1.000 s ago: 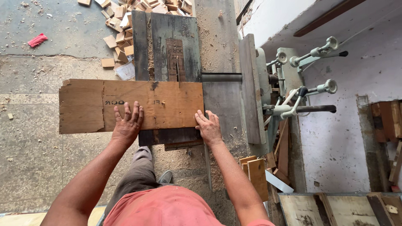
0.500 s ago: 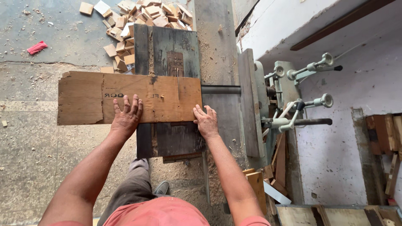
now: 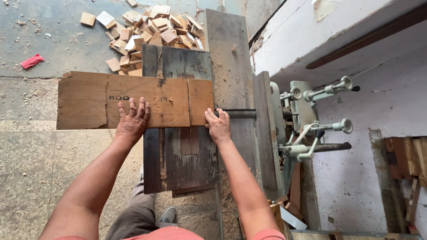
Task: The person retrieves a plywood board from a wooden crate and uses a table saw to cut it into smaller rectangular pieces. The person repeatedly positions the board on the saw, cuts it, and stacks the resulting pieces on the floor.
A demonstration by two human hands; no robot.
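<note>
Head view: left hand flat on plank, right hand open at its three-o'clock end; I keep fingers off the blade line

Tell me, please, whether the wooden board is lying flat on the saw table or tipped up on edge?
Flat. The wooden board lies broad face up across the saw table, its left part overhanging the floor. The left hand presses on top; the right hand holds its near right corner.

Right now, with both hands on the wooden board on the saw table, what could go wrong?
The left hand lies flat on the wooden board, not far from the cut line in it; a slip could carry the fingers toward the blade. The right hand only presses the board's corner, so the board may twist and kick back. Sawdust on the saw table may make it slide.
</note>
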